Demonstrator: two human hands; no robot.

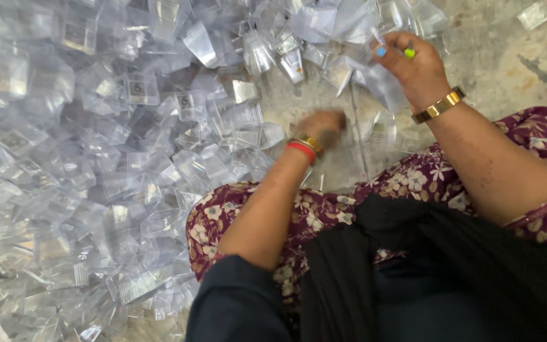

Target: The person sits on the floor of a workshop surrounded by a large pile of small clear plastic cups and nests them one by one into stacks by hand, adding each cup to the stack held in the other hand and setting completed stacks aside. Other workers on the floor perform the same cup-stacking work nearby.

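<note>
Item 1, far left to centre: heap of clear, folded plastic box pieces (96, 158), thin and glossy, spread over the ground from the left edge to the middle and up across the top. Pieces overlap in no order; some carry a small dark square mark.

Item 2, centre: left hand (321, 126), wrist ringed by a red bangle and a gold bangle (305, 147). It is motion-blurred and reaches down to the bare patch of concrete floor (501, 57) at the heap's near edge. Fingers look curled together; whether they pinch a piece cannot be told.

Item 3, lower centre: maroon floral garment (324, 212) over the knees, with a black cloth (425, 253) lying on the lap.

Item 4, right of centre: right hand (413, 66), wearing a gold bracelet (438, 105), nails painted blue and green. Fingers are closed, pinching one clear plastic piece (384, 85) lifted just above the heap's right fringe.

Risks, as judged: the thin plastic could crease or crack if squeezed hard; slippery pieces could slide from a light grip; a pull could drag neighbouring pieces along.

Unclear: the left hand's fingertips, the held piece's outline against the heap behind, and the heap's extent beyond the frame.
</note>
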